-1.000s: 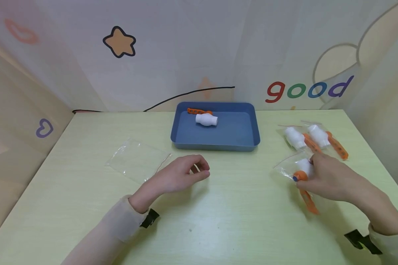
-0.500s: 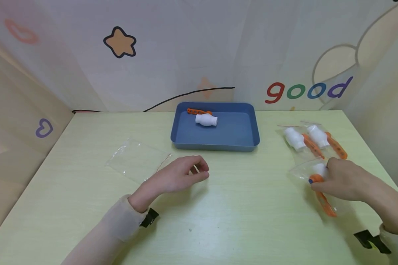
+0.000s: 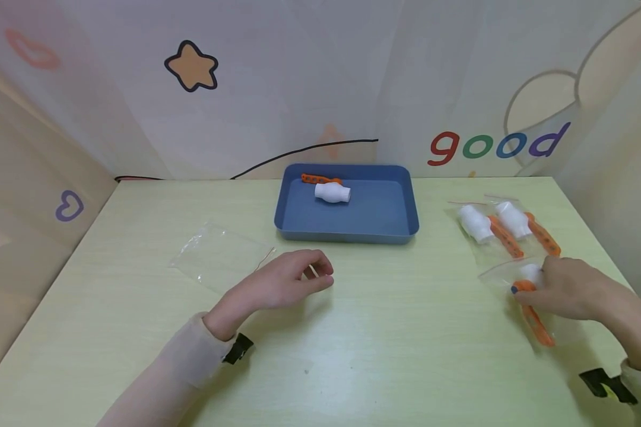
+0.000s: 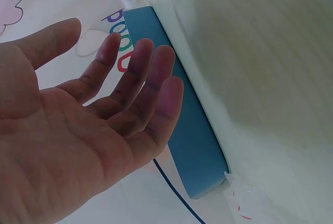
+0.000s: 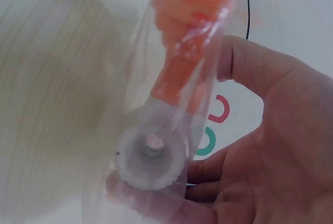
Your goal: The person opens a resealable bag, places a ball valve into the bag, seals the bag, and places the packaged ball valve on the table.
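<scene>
My right hand (image 3: 579,290) grips a clear plastic bag (image 3: 504,274) above the right side of the table. Inside that bag are a white ribbed piece (image 5: 151,153) and an orange holed piece (image 3: 536,323); in the right wrist view the white piece shows a round hollow end. My left hand (image 3: 285,279) hovers over the middle left with fingers loosely bent and holds nothing. Close by it lies a flat clear bag (image 3: 219,255) with no piece visible inside. In the left wrist view the palm (image 4: 78,146) is bare.
A blue tray (image 3: 374,219) stands at the back centre, with a white piece (image 3: 332,193) and an orange piece (image 3: 317,179) in it. Two more bagged sets, with white pieces (image 3: 475,223) (image 3: 513,219), lie at the back right. A printed curtain (image 3: 299,89) hangs behind the table.
My right hand has moved to the right with the bagged pieces, away from the middle of the table. The left hand has stayed nearly still.
</scene>
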Demonstrator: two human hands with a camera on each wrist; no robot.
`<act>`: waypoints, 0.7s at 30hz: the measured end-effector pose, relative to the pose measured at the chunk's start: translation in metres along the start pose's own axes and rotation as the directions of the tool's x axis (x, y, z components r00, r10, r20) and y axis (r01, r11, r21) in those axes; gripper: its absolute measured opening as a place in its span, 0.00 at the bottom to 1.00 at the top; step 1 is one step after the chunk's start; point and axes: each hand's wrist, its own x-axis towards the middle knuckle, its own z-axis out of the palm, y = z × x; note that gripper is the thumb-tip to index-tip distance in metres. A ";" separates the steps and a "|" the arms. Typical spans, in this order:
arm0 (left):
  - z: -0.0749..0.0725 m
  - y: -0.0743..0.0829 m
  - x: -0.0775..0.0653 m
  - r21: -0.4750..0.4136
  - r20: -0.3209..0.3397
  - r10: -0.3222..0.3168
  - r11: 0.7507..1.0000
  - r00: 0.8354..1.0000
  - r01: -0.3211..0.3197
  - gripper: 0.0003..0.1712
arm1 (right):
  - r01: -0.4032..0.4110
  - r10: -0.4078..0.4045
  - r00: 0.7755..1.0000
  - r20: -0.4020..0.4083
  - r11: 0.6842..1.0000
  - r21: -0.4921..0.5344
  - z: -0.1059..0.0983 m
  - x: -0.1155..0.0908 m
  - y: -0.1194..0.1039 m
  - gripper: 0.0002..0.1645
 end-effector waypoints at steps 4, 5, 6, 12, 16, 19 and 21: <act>-0.001 0.000 0.001 0.006 0.003 0.005 1.000 1.000 -0.005 0.10 | -0.013 0.013 1.000 0.001 1.000 0.005 0.001 0.004 0.006 0.28; -0.001 0.000 0.001 0.008 0.005 0.007 1.000 1.000 -0.007 0.10 | -0.015 0.015 1.000 0.000 1.000 0.008 0.001 0.005 0.007 0.28; -0.001 -0.001 0.001 0.009 0.007 0.009 1.000 1.000 -0.009 0.10 | -0.013 0.013 1.000 -0.005 1.000 0.010 0.001 0.006 0.008 0.28; -0.001 -0.002 0.001 0.010 0.019 0.011 1.000 1.000 -0.011 0.10 | 0.000 0.000 0.999 -0.044 1.000 0.013 0.002 0.010 0.013 0.28; -0.001 -0.001 0.002 0.017 0.025 0.019 1.000 1.000 -0.019 0.10 | -0.015 0.016 0.998 -0.057 1.000 0.018 0.002 0.013 0.014 0.28; -0.001 -0.002 0.002 0.018 0.031 0.023 1.000 0.999 -0.024 0.10 | -0.032 0.034 0.997 -0.066 0.999 0.020 0.002 0.014 0.014 0.30; -0.001 -0.002 0.002 0.016 0.035 0.022 1.000 0.999 -0.022 0.10 | -0.040 0.041 0.996 -0.076 0.999 0.019 0.002 0.015 0.014 0.32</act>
